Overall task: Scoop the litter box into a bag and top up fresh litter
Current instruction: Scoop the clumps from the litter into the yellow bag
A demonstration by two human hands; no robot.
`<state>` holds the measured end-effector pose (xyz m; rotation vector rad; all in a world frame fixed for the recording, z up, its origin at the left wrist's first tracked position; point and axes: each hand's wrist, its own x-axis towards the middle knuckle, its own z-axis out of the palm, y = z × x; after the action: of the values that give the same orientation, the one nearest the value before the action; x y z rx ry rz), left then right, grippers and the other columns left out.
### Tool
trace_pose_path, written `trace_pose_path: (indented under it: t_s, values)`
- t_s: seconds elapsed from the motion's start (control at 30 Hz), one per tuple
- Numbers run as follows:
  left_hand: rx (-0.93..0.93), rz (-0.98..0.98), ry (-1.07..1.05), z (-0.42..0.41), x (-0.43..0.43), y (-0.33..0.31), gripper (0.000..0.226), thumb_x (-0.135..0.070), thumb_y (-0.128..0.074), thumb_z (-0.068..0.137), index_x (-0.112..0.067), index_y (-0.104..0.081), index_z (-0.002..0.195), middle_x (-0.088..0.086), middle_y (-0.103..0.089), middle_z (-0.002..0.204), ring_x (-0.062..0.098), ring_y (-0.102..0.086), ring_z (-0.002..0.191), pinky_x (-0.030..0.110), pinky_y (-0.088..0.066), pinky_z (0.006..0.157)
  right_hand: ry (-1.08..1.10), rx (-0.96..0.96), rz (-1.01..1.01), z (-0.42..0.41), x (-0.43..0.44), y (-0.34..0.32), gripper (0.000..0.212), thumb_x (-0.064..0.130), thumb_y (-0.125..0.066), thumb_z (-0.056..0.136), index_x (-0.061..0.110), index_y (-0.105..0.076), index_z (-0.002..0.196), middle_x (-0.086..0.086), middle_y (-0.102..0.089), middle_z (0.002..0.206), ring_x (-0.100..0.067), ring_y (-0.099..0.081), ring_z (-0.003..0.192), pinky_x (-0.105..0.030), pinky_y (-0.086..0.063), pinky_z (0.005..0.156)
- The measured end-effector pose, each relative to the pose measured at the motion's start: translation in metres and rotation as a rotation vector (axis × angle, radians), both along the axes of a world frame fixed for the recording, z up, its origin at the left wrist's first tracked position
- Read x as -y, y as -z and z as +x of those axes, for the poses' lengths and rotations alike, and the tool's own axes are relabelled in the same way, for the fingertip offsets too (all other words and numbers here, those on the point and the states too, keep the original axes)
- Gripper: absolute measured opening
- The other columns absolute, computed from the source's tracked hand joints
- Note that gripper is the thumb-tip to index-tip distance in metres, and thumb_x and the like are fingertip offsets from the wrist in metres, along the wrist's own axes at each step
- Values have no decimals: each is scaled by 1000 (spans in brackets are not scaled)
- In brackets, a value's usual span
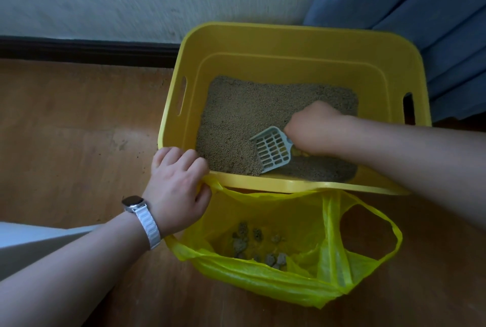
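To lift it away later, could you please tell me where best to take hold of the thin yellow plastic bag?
Take the bag by its free loop handle on the right, coming from above: the loop lies open on the wooden floor, clear of the yellow litter box.

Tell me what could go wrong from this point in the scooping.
1. The bag mouth is held open by the left hand at the litter box rim; if that grip slips, it may sag shut.
2. The slotted scoop in the right hand must cross the rim to reach the bag, so litter could spill on the floor.
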<state>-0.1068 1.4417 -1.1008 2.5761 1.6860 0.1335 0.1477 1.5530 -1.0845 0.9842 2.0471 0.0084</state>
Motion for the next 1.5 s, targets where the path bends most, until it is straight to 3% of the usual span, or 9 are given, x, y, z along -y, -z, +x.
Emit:
trace_pose_path:
  t_s: [0.17, 0.27, 0.43, 0.5, 0.63, 0.87, 1.13, 1.37, 1.5]
  values:
    - [7, 2, -1, -1, -1, 1, 15, -25, -58, 68, -11, -56, 73, 5, -50, 73, 30, -48, 71, 43, -36, 82, 127, 133, 5, 2, -8, -15, 15, 32, -52, 99, 24, -62, 91, 6, -55, 78, -11, -47, 60, -24, -36, 47]
    - [4, 3, -5, -1, -1, 2, 16, -27, -57, 69, -11, -56, 73, 5, -49, 73, 30, -48, 71, 44, -36, 82, 72, 169, 32, -5, 3, -11, 13, 23, -50, 97, 22, -57, 86, 4, -50, 75, -15, -43, 59, -27, -32, 46]
    - [4, 12, -4, 0, -1, 1, 16, -24, -62, 66, -11, -55, 73, 5, -49, 73, 30, -49, 71, 43, -35, 83, -15, 102, 52, -8, 0, -13, 28, 15, -49, 95, 20, -45, 68, 3, -47, 71, -16, -42, 57, -28, -31, 45]
    - [4, 11, -4, 0, -1, 1, 16, -23, -63, 66, -11, -55, 73, 4, -49, 73, 30, -49, 71, 43, -35, 82, 66, 46, 3, 3, -6, -6, 23, 19, -54, 95, 21, -50, 72, 4, -50, 72, -15, -44, 59, -27, -33, 46]
    - [16, 20, 2, 0, -1, 0, 16, -25, -59, 66, -11, -54, 72, 4, -49, 73, 29, -48, 71, 42, -35, 82, 164, -39, -69, 11, -7, 10, 7, 23, -60, 93, 20, -64, 97, 5, -51, 74, -15, -49, 64, -27, -37, 50]
    - [3, 13, -8, 1, -1, 0, 17, -28, -56, 68, -12, -55, 73, 4, -51, 74, 29, -48, 73, 43, -34, 83, 58, -27, -21, -1, -7, 10, 11, 14, -57, 92, 20, -66, 89, 3, -57, 74, -16, -51, 61, -27, -36, 47]
    - [-13, -8, -23, 2, -1, -1, 17, -28, -56, 68, -12, -55, 73, 4, -50, 73, 30, -49, 73, 43, -34, 84, 75, -224, -22, -5, 3, 36, 12, 20, -50, 98, 18, -62, 95, 3, -46, 71, -21, -53, 73, -28, -39, 58]
    - [-17, -10, -18, 2, -1, -1, 18, -30, -54, 69, -12, -55, 73, 4, -50, 73, 30, -49, 72, 44, -35, 84, 90, -338, -16, -4, 18, 51, 21, 19, -46, 98, 16, -64, 107, -5, -65, 97, -27, -62, 87, -31, -40, 60]
    - [-15, -1, -20, 2, 0, 0, 17, -29, -55, 68, -12, -54, 73, 5, -50, 73, 30, -49, 73, 43, -35, 83, 108, -391, -2, -5, 13, 55, 22, 20, -46, 98, 16, -63, 110, -6, -64, 96, -26, -57, 79, -33, -41, 60]
